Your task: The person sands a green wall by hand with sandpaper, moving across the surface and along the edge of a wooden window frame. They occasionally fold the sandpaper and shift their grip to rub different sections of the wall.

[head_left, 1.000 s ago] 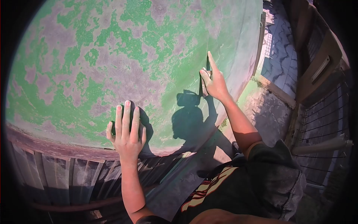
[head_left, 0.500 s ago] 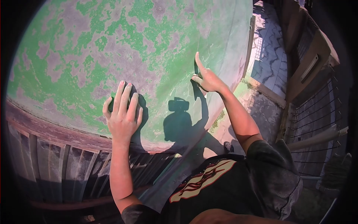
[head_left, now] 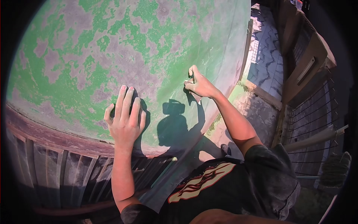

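Observation:
Patches of worn green paint and bare grey cover the wall (head_left: 123, 44) in front of me. My left hand (head_left: 126, 125) rests against its lower part with the fingers spread, holding nothing. Higher up and to the right, my right hand (head_left: 203, 86) is closed and pressed to the wall, its index finger bent. A small brownish piece with pale edges, which looks like sandpaper (head_left: 194, 97), shows beneath that palm and thumb. The fingers partly hide it. Dust lightens the fingers of both hands.
Below the wall's reddish ledge (head_left: 56, 135) runs a row of upright slats (head_left: 63, 175). At the right are a tiled floor (head_left: 265, 56), a wooden panel (head_left: 311, 63), wire grating (head_left: 313, 112) and a brush-like bundle (head_left: 335, 170). My shadow (head_left: 173, 127) falls between the hands.
My right hand has moved down and slightly left along the wall, and its index finger has gone from stretched to bent. The left hand stays on the wall; the view has shifted slightly.

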